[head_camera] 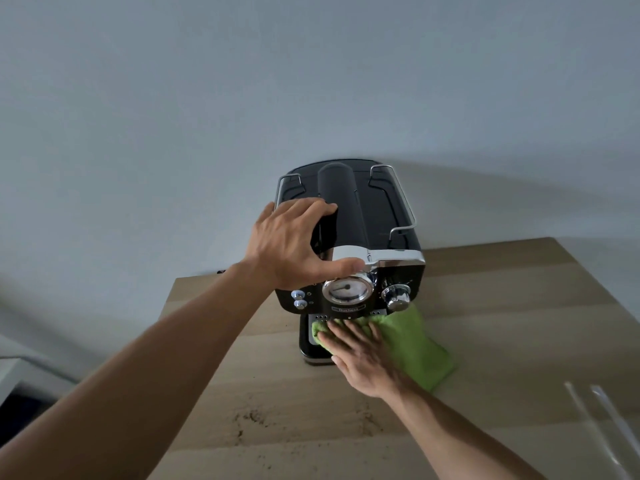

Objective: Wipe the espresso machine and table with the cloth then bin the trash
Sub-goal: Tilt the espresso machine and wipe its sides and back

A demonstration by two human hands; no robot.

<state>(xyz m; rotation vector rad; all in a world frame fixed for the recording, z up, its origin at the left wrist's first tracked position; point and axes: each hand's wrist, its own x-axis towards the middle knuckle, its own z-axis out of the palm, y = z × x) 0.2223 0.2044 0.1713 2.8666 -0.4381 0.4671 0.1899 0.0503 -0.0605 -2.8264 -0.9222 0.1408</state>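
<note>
- The black and chrome espresso machine (381,216) stands at the far middle of the pale wooden table (519,306).
- The left hand (294,247) grips its top left edge, thumb at the front, probably to steady it.
- The right hand (360,355), fingers flat, presses the green microfibre cloth (419,341) against the machine's low front to wipe it.
- Scattered brown coffee grounds (256,419) lie nearer, and clear plastic strips (606,408) lie near right, not yet cleared.
</note>
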